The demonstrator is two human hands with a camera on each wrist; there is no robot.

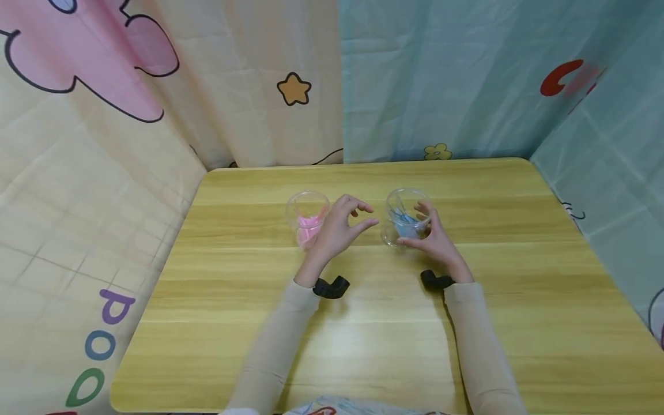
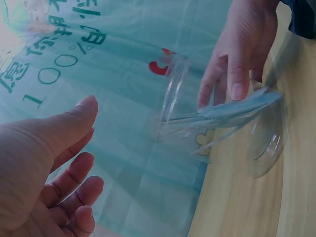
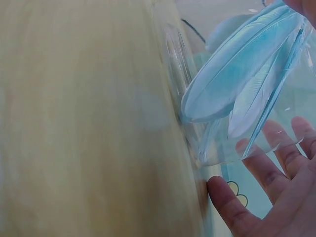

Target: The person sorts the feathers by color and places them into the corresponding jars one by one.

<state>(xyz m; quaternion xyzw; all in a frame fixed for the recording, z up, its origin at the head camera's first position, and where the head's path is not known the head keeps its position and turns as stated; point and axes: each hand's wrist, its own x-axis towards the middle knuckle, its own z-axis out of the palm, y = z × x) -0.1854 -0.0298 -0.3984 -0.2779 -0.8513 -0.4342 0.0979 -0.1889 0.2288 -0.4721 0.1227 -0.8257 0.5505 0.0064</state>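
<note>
A clear plastic cup (image 1: 398, 205) with light blue feathers (image 3: 242, 74) in it stands at the right of the table's middle. My right hand (image 1: 437, 242) grips its right side, thumb on the near side and fingers behind the wall. At the cup's foot shows a clear round rim (image 2: 269, 148). My left hand (image 1: 339, 225) is raised between the two cups, thumb and fingers curved apart, with nothing between them. Left of it is a second clear cup (image 1: 294, 208) with pink feathers (image 1: 309, 223), partly hidden by the left hand and wrist.
The cups are on a light wood-grain table (image 1: 363, 328), toward its far side. Printed curtains (image 1: 249, 69) hang behind and along both sides. Each wrist carries a black strap mount (image 1: 332, 287).
</note>
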